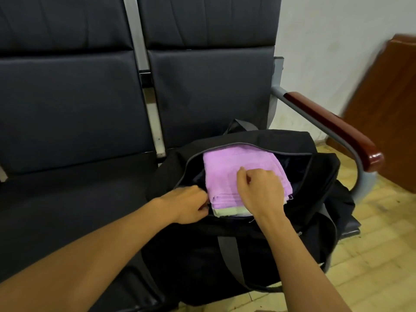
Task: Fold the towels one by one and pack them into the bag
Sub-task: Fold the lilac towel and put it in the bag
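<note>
Under the right hand [258, 190] lies a folded pink towel [231, 174], sitting in the open mouth of the black bag [247, 251]. This hand rests on the towel with its fingers curled; whether they pinch the cloth, I cannot tell. At the towel's near left corner, the left hand [190, 204] has its fingertips at the bag's opening edge, hidden, so its grip is unclear. Behind both hands stands a dark padded seat [74, 109].
</note>
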`<state>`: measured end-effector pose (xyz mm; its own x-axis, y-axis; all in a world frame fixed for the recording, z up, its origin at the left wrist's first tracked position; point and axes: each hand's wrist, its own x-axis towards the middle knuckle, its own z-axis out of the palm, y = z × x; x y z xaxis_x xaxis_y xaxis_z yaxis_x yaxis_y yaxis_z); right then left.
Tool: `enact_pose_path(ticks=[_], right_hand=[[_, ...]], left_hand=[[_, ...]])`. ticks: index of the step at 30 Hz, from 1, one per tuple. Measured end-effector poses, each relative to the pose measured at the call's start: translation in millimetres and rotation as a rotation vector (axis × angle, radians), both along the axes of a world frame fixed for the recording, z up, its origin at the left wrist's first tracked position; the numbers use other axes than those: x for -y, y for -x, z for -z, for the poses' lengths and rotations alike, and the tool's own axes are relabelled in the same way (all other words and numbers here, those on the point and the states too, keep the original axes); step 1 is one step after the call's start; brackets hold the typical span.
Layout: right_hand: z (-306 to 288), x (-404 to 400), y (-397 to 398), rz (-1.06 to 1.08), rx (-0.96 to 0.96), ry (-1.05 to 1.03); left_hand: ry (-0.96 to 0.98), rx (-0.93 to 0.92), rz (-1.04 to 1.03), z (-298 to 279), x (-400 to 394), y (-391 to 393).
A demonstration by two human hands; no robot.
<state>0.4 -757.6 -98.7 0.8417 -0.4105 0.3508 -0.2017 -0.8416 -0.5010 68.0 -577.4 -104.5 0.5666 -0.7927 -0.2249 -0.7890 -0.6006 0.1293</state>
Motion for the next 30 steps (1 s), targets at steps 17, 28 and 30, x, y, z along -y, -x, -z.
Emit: enact_pose_path(ticks=[17, 28, 30], right_hand=[[-16.7, -13.9, 29.0, -0.158, -0.435, -0.146], [-36.5, -21.8, 22.5, 0.152, 0.354, 0.113], [-37.0, -24.8, 19.3, 0.145, 0.396, 0.102]], left_hand=[[0.536, -0.528, -0.020, -47.9, -6.9, 36.5], [0.760, -0.524, -0.285, -55.2, -37.9, 28.7], [0.778, -0.487, -0.324, -51.1, -46.6, 27.5]])
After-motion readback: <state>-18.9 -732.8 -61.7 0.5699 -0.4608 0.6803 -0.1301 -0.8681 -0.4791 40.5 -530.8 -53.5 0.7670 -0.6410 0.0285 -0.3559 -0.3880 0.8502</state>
